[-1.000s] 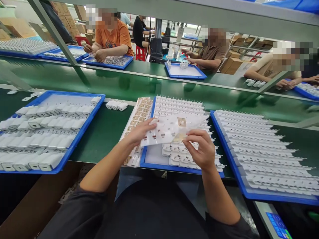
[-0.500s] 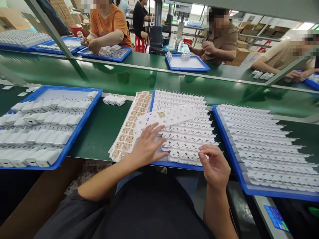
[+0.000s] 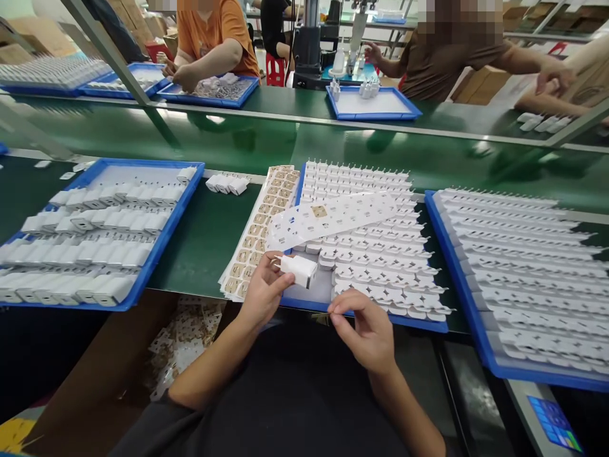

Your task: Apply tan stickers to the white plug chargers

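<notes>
"Blue tray (image 3: 409, 320): state its load."

"Adapter rows (image 3: 375, 276), perforated sheet (image 3: 352, 217) across them; right hand (image 3: 364, 330) pinched narrow near the front rim, contents indeterminable; left hand (image 3: 261, 289) grips one white adapter (image 3: 301, 271) over the near-left area."

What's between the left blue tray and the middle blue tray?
The head view shows tan-patterned sheets beside the middle tray, then green tabletop up to the left tray, with some white blocks near the back.

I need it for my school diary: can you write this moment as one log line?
left hand: holds white block | right hand: fingers pinched, contents unclear | white strip: lies across middle tray, tan sticker showing
</notes>
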Tool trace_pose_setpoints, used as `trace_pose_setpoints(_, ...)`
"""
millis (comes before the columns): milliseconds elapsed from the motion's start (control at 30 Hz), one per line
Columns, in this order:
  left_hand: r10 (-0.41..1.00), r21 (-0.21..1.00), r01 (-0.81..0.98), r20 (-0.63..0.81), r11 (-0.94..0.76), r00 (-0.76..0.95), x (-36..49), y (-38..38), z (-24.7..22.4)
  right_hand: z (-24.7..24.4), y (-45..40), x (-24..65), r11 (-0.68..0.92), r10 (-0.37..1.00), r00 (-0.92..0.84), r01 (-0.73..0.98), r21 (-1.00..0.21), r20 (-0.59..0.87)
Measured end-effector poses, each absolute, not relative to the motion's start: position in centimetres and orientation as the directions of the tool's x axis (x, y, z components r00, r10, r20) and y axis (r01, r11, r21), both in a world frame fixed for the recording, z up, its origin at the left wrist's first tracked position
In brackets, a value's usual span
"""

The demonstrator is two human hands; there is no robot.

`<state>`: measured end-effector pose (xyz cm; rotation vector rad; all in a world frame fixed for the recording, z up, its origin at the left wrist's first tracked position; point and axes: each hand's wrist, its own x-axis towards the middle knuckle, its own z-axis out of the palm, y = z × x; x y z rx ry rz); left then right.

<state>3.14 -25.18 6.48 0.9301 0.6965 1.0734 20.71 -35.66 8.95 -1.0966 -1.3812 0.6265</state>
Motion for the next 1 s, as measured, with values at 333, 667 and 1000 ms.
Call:
trace_pose_setpoints(333,0.812,0.964,-0.265,0.132,0.029,0.569,2.4,-26.5,6.3,9.6,-34.0,18.7,0.426,0.897,0.097,0.071,-0.902,0.431)
trace_pose_setpoints(667,0.739,0.818,0.015,0.511,-0.575,0.438,2.0,-27.1,6.6,9.5,-34.5,18.2,0.291,0.921,0.265,0.016,-0.957,0.284)
trace_pose_setpoints(1000,0.72,0.74,0.153,0.55,-0.655,0.423,2.3,-27.2,7.3,9.1,-33.9,18.2,0.116,0.926,0.374,-0.148,-0.982,0.053)
